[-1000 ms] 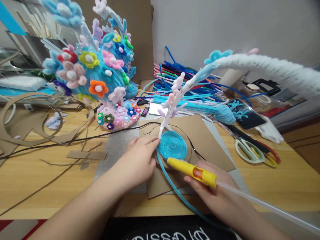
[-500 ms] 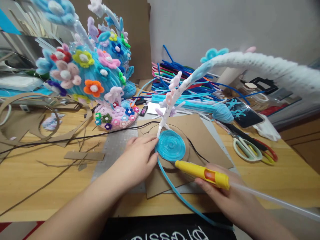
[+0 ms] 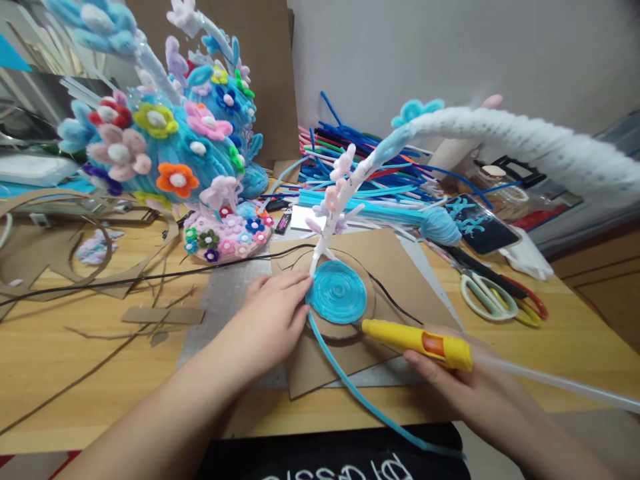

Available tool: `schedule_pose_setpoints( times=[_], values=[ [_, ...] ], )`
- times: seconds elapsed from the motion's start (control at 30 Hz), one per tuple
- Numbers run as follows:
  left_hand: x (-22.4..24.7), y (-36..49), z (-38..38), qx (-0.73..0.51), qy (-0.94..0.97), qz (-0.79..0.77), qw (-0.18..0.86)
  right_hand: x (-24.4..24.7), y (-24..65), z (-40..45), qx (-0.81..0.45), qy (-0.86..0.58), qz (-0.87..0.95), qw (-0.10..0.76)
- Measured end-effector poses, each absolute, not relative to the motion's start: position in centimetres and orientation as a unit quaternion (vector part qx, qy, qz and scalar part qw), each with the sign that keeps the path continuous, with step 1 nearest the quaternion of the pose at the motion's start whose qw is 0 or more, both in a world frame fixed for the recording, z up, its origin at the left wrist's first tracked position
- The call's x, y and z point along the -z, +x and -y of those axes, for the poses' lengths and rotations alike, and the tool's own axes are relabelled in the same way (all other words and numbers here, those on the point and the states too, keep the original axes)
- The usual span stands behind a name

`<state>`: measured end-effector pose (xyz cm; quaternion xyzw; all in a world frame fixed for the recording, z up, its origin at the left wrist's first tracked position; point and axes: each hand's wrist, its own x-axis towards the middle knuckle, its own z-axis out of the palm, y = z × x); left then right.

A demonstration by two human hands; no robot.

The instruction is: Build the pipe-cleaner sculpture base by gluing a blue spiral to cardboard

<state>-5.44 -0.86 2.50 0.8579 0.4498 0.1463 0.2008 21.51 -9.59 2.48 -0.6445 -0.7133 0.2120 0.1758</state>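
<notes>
A blue pipe cleaner coil [image 3: 339, 291] lies flat on a round cardboard disc [image 3: 345, 330]. From its left edge a loose blue pipe cleaner tail [image 3: 345, 377] curves toward the table's front edge. My left hand [image 3: 275, 313] is at the coil's left rim, thumb and fingers closed on the pipe cleaner where the tail leaves it. My right hand [image 3: 465, 373] is wrapped round a yellow hot glue gun [image 3: 415, 341], its nozzle at the coil's lower right edge. A clear glue stick [image 3: 560, 380] sticks out of its back. A white wrapped stem [image 3: 327, 237] rises behind the coil.
Under the disc lies a cardboard sheet [image 3: 420, 287] crossed by a black cord [image 3: 240, 258]. Flower-covered blue baskets [image 3: 170, 147] stand at left. Pipe cleaners [image 3: 360, 160] are heaped behind. Scissors [image 3: 490, 297] and a phone [image 3: 485, 227] lie right, cardboard scraps [image 3: 163, 315] left.
The glue gun has moved right, its nozzle now a little farther from the coil's lower edge. My left hand stays at the coil's rim. The whole view has shifted slightly.
</notes>
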Motion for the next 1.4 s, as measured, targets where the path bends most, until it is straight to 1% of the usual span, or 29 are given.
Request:
schedule_pose_setpoints(
  times=[0.33,0.47,0.73,0.87,1.0,1.1,1.23,1.4],
  values=[
    [-2.6,-5.3,0.8,-0.139,0.854,-0.458,0.203,-1.9,23.1,9.4,-0.195,-0.672,0.687,0.197],
    [-2.6,-5.4,0.8,-0.140,0.856,-0.454,0.202,-1.9,23.6,9.0,-0.169,-0.667,0.700,0.190],
    [-2.6,-5.2,0.7,-0.133,0.856,-0.458,0.202,-1.5,24.1,8.7,-0.133,-0.690,0.679,0.212],
    [-2.5,-5.3,0.7,-0.133,0.856,-0.458,0.201,-1.4,24.4,8.2,-0.143,-0.674,0.694,0.209],
    [-2.4,-5.3,0.7,-0.134,0.858,-0.455,0.198,-1.6,24.1,7.1,-0.143,-0.658,0.700,0.237],
    [-2.4,-5.3,0.7,-0.127,0.858,-0.458,0.196,-1.7,23.7,6.2,-0.125,-0.681,0.671,0.265],
    [-2.6,-5.3,0.7,-0.124,0.858,-0.458,0.196,-2.0,23.1,5.3,-0.128,-0.724,0.634,0.239],
    [-2.6,-5.4,0.8,-0.123,0.858,-0.457,0.200,-1.8,22.9,4.6,-0.130,-0.733,0.633,0.211]
  ],
)
